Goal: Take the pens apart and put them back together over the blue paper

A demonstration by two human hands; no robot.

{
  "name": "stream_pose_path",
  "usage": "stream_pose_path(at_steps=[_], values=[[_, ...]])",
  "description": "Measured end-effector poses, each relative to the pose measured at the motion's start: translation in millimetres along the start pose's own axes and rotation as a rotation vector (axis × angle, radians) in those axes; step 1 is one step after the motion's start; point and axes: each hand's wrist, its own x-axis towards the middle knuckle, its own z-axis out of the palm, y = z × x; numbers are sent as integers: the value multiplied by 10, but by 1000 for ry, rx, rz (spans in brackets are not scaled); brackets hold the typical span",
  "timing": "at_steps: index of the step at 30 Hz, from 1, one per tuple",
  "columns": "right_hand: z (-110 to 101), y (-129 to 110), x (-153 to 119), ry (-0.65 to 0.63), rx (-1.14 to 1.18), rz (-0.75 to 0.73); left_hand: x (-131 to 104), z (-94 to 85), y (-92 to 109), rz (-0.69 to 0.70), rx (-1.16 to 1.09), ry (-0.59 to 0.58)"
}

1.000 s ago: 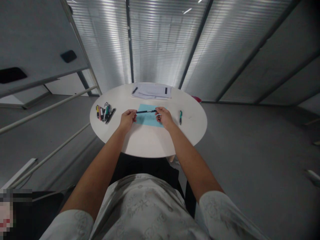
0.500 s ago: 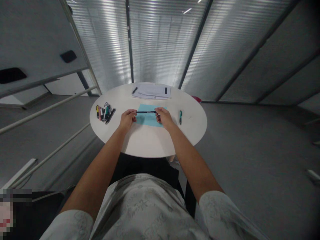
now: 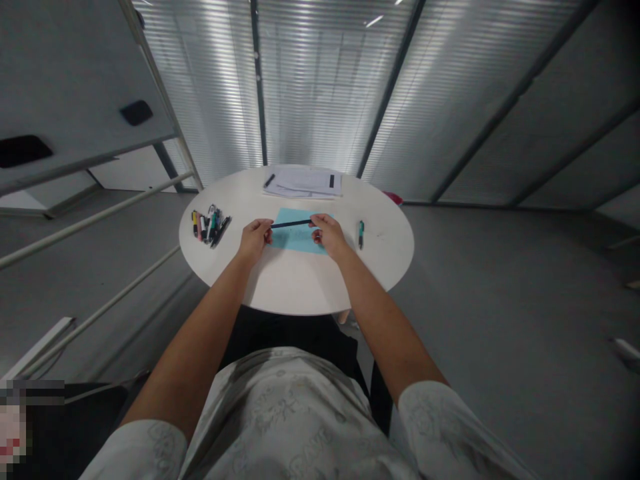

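A dark, slender pen (image 3: 291,224) stretches between my two hands, above a light blue sheet of paper (image 3: 300,245). My left hand (image 3: 255,239) pinches its left end, and my right hand (image 3: 326,232) pinches the right end, slightly higher. Faint marks show on the blue sheet, too small to read. Right of my right hand, a green and black pen (image 3: 361,235) lies on the white round table (image 3: 295,287). On the left side of the table sits a cluster of several pens and markers (image 3: 210,225).
A stack of white papers (image 3: 303,183) lies at the table's far edge, with dark items on it. Metal rails (image 3: 100,207) run along the left. Window blinds (image 3: 320,80) stand behind the table. Something red (image 3: 394,198) shows past the table's right rim.
The pen has tilted, its right end rising a little, and the light mark seen near that end no longer shows. Both hands stay in nearly the same place.
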Motion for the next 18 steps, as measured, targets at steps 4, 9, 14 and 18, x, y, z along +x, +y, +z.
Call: stream_pose_path(at_steps=[4,9,14,18], values=[[-5,10,7,-1,-5,-5,-17,5,16,-19,-5,6],[12,-2,-2,-2,-26,14,-24,12,34,-10,3,1],[17,11,6,-11,-56,8,-20,10,25,6,4,0],[13,19,7,-16,-39,3,-14,3,8,3,20,-4]])
